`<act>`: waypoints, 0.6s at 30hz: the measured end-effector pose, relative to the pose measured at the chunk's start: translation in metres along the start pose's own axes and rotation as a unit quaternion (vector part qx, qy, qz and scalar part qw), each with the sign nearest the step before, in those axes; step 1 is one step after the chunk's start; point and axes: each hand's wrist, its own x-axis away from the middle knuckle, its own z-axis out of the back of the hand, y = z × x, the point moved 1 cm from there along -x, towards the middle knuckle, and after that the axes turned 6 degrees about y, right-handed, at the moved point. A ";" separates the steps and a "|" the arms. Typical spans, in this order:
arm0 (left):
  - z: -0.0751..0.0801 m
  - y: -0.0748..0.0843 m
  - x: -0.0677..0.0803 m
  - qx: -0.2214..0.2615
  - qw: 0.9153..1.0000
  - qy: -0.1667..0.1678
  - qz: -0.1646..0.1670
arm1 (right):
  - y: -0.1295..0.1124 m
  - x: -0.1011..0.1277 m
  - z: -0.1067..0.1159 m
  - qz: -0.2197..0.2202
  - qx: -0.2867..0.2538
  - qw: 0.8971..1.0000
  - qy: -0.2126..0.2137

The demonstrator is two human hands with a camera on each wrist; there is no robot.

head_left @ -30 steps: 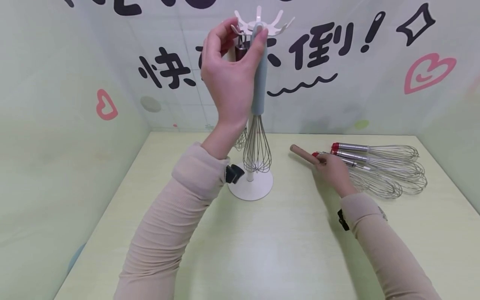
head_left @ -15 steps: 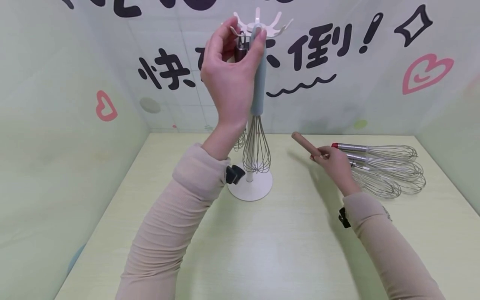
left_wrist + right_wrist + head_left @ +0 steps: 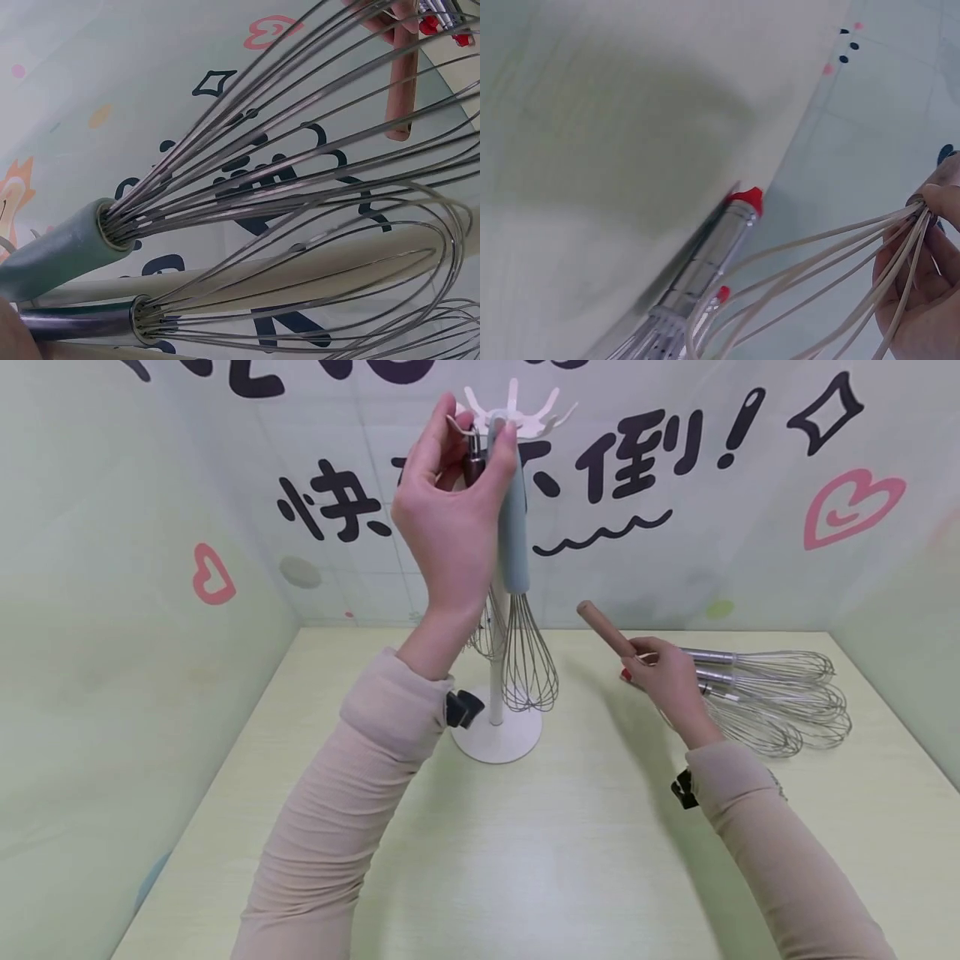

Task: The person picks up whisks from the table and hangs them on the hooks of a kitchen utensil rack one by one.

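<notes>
I see open table [image 3: 525, 860] near me; the rack [image 3: 497, 727] blocks centre, the whisk pile [image 3: 772, 702] crowds the far right.

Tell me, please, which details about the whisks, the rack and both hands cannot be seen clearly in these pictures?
- Head view: the left hand hides how the grey-handled whisk meets the rack hooks.
- Head view: the right hand covers its grip on the wooden-handled whisk.
- Right wrist view: the frame edge cuts off that hand.
- Left wrist view: only whisk wires show; hand nearly out of frame.
</notes>
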 end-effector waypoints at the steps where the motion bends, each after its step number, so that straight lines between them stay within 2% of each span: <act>1: 0.001 0.000 0.000 0.002 1.000 -0.002 0.000 | -0.003 0.000 0.000 0.002 -0.005 1.000 0.003; 12: 0.002 0.000 -0.001 -0.007 1.000 -0.010 -0.010 | -0.035 0.002 0.009 0.020 -0.049 0.998 0.026; 18: 0.004 -0.001 -0.004 -0.003 1.000 -0.008 -0.011 | -0.058 0.005 0.018 0.029 -0.096 0.994 0.033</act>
